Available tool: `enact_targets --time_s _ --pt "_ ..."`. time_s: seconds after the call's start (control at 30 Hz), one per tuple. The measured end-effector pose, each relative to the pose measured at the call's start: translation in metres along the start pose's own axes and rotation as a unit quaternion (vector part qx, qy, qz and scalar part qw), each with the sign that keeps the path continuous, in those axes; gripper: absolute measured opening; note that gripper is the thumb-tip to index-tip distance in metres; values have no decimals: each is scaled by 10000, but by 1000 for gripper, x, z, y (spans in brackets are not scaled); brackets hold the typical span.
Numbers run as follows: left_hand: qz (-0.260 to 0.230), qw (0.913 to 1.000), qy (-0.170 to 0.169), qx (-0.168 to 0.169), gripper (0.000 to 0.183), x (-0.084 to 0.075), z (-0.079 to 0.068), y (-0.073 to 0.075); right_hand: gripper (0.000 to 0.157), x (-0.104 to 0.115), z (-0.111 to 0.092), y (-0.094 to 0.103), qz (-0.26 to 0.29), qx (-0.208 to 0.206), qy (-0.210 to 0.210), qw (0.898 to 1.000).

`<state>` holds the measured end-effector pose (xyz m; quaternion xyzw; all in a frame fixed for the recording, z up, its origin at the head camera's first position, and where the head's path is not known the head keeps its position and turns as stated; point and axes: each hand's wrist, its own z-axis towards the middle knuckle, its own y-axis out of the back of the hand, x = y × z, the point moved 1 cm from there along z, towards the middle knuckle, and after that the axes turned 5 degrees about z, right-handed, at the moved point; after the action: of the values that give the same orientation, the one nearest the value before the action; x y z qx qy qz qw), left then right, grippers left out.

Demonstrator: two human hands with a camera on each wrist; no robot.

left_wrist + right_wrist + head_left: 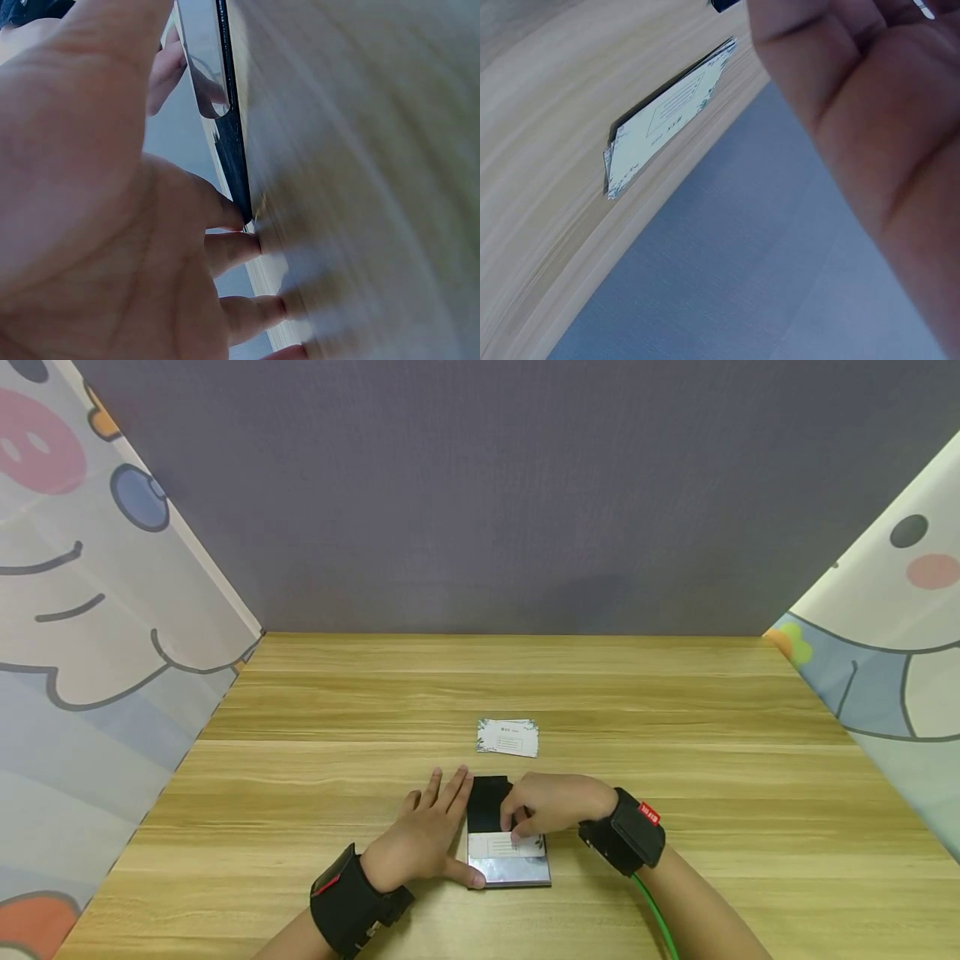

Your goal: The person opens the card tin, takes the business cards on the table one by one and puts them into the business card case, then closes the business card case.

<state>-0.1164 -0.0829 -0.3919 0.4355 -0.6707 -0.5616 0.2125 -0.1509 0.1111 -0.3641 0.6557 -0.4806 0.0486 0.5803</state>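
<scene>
A card case lies on the table in the head view, with a black upper part and a shiny silver lower part (513,871). Across its middle is a white business card (489,846) printed with text lines and leaves. My right hand (558,802) has curled fingers and pinches this card near its upper edge; its fingertips are mostly out of the right wrist view. My left hand (420,839) lies along the case's left side, fingers straight and spread, thumb at the lower left corner. The case's edge (232,150) shows beside those fingers in the left wrist view.
Beyond the case lies a small, slightly fanned stack of business cards (507,737), also seen in the right wrist view. A grey panel (510,502) rises at the table's back edge. Cartoon-printed sheets (112,635) flank the wooden table (337,718).
</scene>
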Motion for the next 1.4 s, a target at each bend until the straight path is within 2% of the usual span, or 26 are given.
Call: enact_targets --time_s 0.5,0.63,0.8,0.93,1.1,1.23,1.4 --pt "46 10000 22 36 123 0 1 1 11 0 -1 1 -8 -83 207 9998" --pt "14 10000 30 58 123 -1 1 1 18 -2 -1 2 -24 -339 131 9993" --pt "8 10000 47 41 124 -1 0 2 22 -7 -1 7 -51 -976 7 9952" --pt "3 10000 48 2 124 -2 -1 2 20 -10 -1 10 -146 -1467 -177 9889" --pt "5 10000 47 -15 124 -2 -1 2 15 -17 2 11 -297 -1958 -697 9777" --pt "-21 10000 48 4 124 -2 -1 2 15 -23 4 13 -556 -2427 -1103 9622" --pt "-63 10000 47 48 124 -1 0 2 20 -31 6 16 -825 -2953 -1389 9416"
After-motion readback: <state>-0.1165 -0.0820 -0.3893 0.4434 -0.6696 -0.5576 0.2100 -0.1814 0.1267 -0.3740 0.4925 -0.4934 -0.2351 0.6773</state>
